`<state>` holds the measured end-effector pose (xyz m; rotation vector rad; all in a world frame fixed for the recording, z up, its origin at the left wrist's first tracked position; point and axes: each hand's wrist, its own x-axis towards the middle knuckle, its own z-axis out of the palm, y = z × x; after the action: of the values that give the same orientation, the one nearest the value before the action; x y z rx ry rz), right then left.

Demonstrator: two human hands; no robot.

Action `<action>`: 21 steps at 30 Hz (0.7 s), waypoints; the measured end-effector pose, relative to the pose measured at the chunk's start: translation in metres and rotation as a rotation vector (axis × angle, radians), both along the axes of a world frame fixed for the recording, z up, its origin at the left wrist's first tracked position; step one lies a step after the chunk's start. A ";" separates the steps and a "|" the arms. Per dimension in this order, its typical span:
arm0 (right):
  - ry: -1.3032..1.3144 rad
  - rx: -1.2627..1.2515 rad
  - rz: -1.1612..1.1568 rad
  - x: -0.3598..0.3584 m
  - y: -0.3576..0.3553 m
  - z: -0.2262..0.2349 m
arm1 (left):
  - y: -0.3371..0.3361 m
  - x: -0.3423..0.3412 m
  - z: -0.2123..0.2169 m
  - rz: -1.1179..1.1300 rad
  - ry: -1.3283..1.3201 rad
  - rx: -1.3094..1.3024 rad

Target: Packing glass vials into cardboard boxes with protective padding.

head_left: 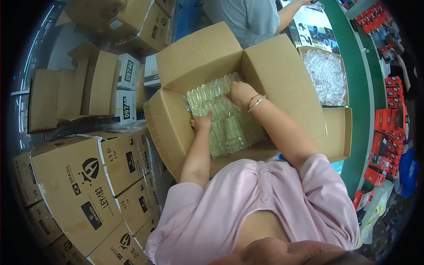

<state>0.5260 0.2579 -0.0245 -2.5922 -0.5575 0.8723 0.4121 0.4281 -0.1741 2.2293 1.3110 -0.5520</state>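
A large open cardboard box [285,84] stands before me, its flaps folded outward. Inside lie rows of clear, slightly yellowish plastic pieces [226,132], long and narrow, packed side by side. My left hand [202,122] is at the left side of the rows, thumb on top and fingers bent round the pieces by the box wall. My right hand [241,94] reaches to the far right part of the rows, its fingers curled down on the pieces; the fingertips are partly hidden. I cannot make out the exact kind of these pieces.
A shallow carton [326,79] heaped with loose clear plastic pieces sits on the green bench [361,88] at right. Stacked cardboard cartons [75,176] stand at left. Across the box is another person [243,20]. Red boxes [388,132] line the far right.
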 end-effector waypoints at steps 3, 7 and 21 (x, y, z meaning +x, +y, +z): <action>0.114 -0.057 -0.058 -0.008 -0.013 -0.063 | 0.010 -0.009 -0.009 -0.060 -0.007 0.021; 0.051 -0.181 -0.294 -0.021 -0.015 -0.171 | 0.013 -0.013 -0.048 0.001 -0.195 -0.044; 0.062 -0.169 -0.663 -0.050 0.029 -0.159 | -0.024 0.005 -0.042 0.033 -0.391 -0.200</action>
<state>0.4762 0.2865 -0.1840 -2.6084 0.4003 0.7770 0.4170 0.4038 -0.2161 2.0182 1.0406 -0.2071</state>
